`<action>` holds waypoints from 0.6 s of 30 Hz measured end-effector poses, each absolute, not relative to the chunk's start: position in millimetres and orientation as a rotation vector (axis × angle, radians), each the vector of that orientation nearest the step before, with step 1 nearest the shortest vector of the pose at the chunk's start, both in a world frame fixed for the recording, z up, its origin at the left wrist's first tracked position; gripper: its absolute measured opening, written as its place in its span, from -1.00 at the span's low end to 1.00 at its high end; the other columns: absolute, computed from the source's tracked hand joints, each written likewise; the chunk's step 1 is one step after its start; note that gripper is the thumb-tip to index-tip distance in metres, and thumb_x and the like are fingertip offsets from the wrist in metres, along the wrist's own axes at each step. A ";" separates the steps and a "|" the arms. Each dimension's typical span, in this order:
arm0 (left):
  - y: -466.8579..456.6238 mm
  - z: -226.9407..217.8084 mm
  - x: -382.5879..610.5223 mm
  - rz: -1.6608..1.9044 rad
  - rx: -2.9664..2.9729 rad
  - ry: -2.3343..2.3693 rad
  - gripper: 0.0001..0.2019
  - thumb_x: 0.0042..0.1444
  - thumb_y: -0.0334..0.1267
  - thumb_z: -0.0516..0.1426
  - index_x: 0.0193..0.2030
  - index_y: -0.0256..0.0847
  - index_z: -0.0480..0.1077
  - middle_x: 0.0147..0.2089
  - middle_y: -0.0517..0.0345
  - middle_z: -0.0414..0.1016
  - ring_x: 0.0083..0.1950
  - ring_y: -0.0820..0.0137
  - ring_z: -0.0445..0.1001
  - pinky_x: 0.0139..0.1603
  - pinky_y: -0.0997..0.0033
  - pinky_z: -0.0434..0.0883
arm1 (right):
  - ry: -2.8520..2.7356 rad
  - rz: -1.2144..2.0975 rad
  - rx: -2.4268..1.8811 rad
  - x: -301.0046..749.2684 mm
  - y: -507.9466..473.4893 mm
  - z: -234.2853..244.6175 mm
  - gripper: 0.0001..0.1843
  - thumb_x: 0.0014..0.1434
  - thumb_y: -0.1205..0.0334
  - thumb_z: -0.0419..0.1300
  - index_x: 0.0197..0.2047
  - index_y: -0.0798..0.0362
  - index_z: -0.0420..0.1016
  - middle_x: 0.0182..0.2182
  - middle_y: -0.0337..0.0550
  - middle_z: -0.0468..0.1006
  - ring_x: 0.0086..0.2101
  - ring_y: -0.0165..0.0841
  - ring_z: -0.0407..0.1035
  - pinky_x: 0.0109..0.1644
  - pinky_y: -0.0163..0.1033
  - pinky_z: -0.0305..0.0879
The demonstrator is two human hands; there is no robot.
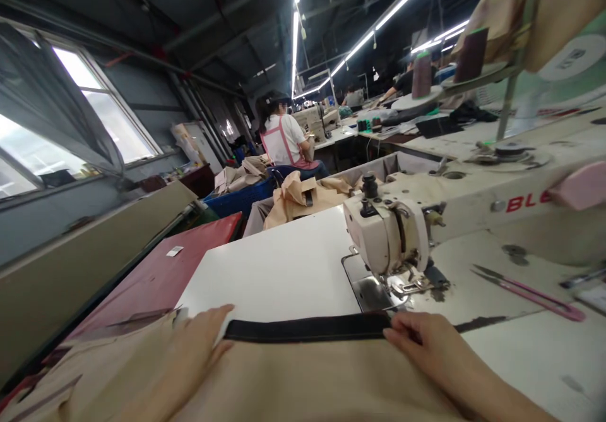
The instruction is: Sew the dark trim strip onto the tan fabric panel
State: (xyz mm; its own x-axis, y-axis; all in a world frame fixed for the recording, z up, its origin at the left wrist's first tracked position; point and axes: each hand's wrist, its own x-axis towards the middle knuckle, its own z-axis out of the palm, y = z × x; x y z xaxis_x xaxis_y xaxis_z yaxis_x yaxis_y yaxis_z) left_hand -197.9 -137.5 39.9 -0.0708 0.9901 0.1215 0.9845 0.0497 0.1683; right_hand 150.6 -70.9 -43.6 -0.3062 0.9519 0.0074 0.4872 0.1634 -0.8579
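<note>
A tan fabric piece point(303, 378) with a black strip point(307, 329) along its far edge lies in front of me. My left hand point(201, 343) rests at the strip's left end, thumb and index finger spread apart. At the other end, my right hand point(421, 340) pinches the strip's corner between thumb and curled fingers. Just beyond that corner stands the sewing machine's head point(386, 232). Its presser foot point(407, 288) sits above a metal plate, apart from the fabric.
Pink-handled thread snips point(534, 294) lie on the machine bed at right. Thread cones point(471, 55) stand on a rack above. A bin of tan pieces point(303, 198) is behind the white tabletop point(269, 273). A seated person point(286, 138) works farther off. A red board point(165, 270) lies left.
</note>
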 end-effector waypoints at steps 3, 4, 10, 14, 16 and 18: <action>-114.2 21.7 -118.3 0.196 2.401 1.895 -0.71 0.14 -0.30 0.09 0.03 -0.09 0.30 0.05 0.11 0.39 0.05 0.26 0.35 0.10 0.21 0.25 | -1.918 0.956 -1.424 151.1 -73.7 -50.5 -0.77 -0.01 0.17 0.11 -0.63 -0.01 0.21 -0.66 -0.27 0.32 -0.58 -0.30 0.21 -0.49 -0.26 0.01; -106.8 14.6 -90.3 0.202 2.439 1.816 -0.68 0.13 -0.25 0.13 0.04 -0.08 0.29 0.07 0.11 0.37 0.08 0.24 0.32 0.11 0.19 0.24 | -1.932 0.928 -1.432 152.2 -75.5 -51.3 -0.77 -0.01 0.19 0.11 -0.63 -0.01 0.19 -0.67 -0.28 0.31 -0.58 -0.30 0.21 -0.49 -0.27 0.02; -81.4 -26.8 -15.0 0.328 2.356 1.736 -0.57 0.02 0.02 0.21 -0.04 -0.18 0.33 -0.14 0.07 0.44 -0.13 0.19 0.37 -0.17 0.26 0.30 | -1.938 0.867 -1.371 157.2 -83.2 -53.6 -0.77 0.12 0.18 0.05 -0.56 -0.02 0.22 -0.64 -0.30 0.31 -0.57 -0.32 0.26 -0.49 -0.27 0.10; -92.3 -12.0 -23.5 0.496 2.027 1.621 -0.69 -0.02 -0.05 0.26 -0.52 -0.22 0.30 -0.52 0.34 0.25 -0.44 0.47 0.23 -0.44 0.52 0.11 | -1.894 0.864 -1.177 159.3 -93.5 -35.8 -0.73 0.21 0.09 0.00 -0.46 -0.01 0.31 -0.31 -0.15 0.39 -0.28 -0.26 0.33 -0.25 -0.24 0.25; -100.5 13.2 -32.4 0.551 1.906 1.494 -0.63 -0.04 -0.03 0.26 -0.58 -0.24 0.26 -0.55 0.36 0.15 -0.47 0.51 0.14 -0.49 0.55 0.05 | -1.823 0.985 -1.068 165.0 -99.2 -19.4 -0.70 0.23 0.04 0.02 -0.48 -0.02 0.31 -0.27 -0.18 0.40 -0.25 -0.28 0.31 -0.21 -0.26 0.23; -109.4 42.7 -51.2 0.401 1.805 1.362 -0.64 -0.10 0.02 0.26 -0.56 -0.23 0.31 -0.55 0.36 0.13 -0.48 0.51 0.11 -0.52 0.57 0.04 | -1.701 1.220 -1.019 177.3 -102.7 -4.2 -0.65 0.18 -0.01 0.12 -0.55 -0.02 0.25 -0.48 -0.28 0.34 -0.43 -0.35 0.24 -0.40 -0.30 0.14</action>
State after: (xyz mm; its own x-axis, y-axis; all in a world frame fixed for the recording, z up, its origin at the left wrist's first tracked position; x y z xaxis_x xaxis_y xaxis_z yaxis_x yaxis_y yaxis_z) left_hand -51.2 -109.4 42.7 0.3638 0.9063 -0.2151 0.6450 -0.0785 0.7602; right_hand 177.3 -102.7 -4.2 -0.3635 0.9203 0.1445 0.1582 0.2138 -0.9640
